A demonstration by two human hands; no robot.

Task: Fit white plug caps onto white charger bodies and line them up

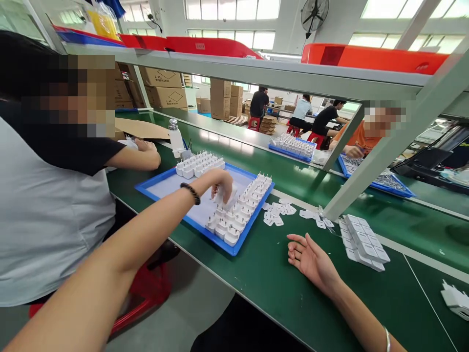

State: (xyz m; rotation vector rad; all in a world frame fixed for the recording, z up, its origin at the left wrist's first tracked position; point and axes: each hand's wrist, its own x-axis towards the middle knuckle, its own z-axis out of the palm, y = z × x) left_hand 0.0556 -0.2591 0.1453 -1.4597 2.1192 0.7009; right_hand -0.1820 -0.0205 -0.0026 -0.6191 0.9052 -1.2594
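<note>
My left hand [223, 186] reaches over the blue-rimmed tray [234, 250], its fingers closed on a white adapter [230, 194] with part of it hidden under the fingers. Below and beside it, rows of white adapters [238, 215] with metal pins pointing up fill the tray's right side. Another block of adapters [200, 165] stands at the tray's far left. My right hand [311, 259] rests palm up over the green table, fingers apart and slightly curled, holding nothing. Small white plates [277, 212] lie between this hand and the tray.
Stacked white blocks [364, 239] sit right of my right hand; a single adapter [456, 299] lies at the far right. A slanted metal post [381, 142] rises beyond. A person works close on my left, near a bottle [176, 137]. Blue trays stand across the table.
</note>
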